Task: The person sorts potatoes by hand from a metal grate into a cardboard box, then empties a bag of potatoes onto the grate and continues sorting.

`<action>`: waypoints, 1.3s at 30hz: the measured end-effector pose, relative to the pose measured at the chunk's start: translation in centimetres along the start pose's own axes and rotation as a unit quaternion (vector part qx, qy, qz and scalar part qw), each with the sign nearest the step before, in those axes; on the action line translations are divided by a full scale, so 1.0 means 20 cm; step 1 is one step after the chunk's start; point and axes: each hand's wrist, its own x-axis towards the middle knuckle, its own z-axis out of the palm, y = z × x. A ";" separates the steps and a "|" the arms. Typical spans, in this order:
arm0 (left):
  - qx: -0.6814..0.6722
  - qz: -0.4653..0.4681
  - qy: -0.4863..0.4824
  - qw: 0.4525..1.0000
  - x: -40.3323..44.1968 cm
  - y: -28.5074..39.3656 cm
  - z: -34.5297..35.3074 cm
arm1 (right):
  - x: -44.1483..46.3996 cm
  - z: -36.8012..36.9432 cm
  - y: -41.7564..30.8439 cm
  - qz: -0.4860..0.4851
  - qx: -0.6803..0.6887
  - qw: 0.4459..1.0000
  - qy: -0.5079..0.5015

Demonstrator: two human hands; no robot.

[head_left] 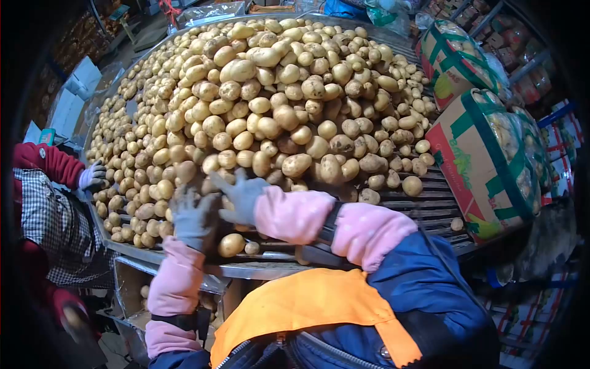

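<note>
A large heap of potatoes [264, 104] covers the slatted table in front of me. My left hand [193, 216], in a grey glove, is at the near edge of the heap, fingers apart and slightly blurred, touching or just above the potatoes there. Close on its right, my right hand [242, 195], gloved too, reaches leftward with its fingers spread against the front of the heap. Neither hand visibly grips a potato. Below the right hand, a single large potato [232, 245] lies on the slats beside a small potato [252, 248].
Two cardboard boxes with green straps, a nearer box [458, 166] and a farther box [445, 80], stand at the right, packed with bagged potatoes. A co-worker's gloved hand [93, 176] rests at the left edge. Under the metal rim [246, 270] is a carton [132, 286] holding potatoes.
</note>
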 end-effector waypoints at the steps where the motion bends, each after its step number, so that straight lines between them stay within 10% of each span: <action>1: -0.025 -0.023 -0.041 0.999 0.01 -0.09 -0.02 | 0.04 -0.03 -0.03 0.004 0.019 1.000 -0.017; 6: 0.013 -0.147 -0.083 0.986 0.01 -0.26 -0.05 | -0.20 -0.12 0.05 -0.225 0.018 0.971 0.080; 11: -0.093 -0.085 0.192 0.973 -0.11 -0.04 -0.09 | -0.49 -0.56 0.60 0.007 -0.198 0.942 0.272; 16: -0.175 0.003 0.229 0.958 -0.05 0.31 -0.09 | -0.40 -0.49 0.84 0.075 -0.285 0.950 0.107; 21: -0.311 -0.039 0.165 0.935 -0.11 0.49 -0.11 | -0.52 -0.52 0.70 0.066 -0.008 0.996 0.055; 24: -0.558 -0.184 0.101 0.803 -0.20 0.55 -0.10 | -0.68 -0.37 0.62 0.111 0.238 0.961 0.090; 25: -0.685 -0.263 0.038 0.678 -0.20 0.57 -0.16 | -0.75 -0.31 0.62 0.066 0.373 0.922 0.083; 28: -0.743 -0.297 -0.040 0.598 -0.20 0.58 -0.21 | -0.95 -0.32 0.63 0.148 0.667 0.731 0.008; 33: -0.775 -0.330 -0.098 0.530 -0.24 0.62 -0.18 | -1.09 -0.54 1.02 0.212 0.540 0.793 0.187; 37: -0.755 -0.340 -0.073 0.555 -0.24 0.66 -0.20 | -0.82 -0.33 1.28 0.162 0.141 0.930 0.299; 39: -0.753 -0.340 -0.054 0.560 -0.25 0.67 -0.18 | -0.85 -0.40 1.20 0.140 0.278 0.929 0.201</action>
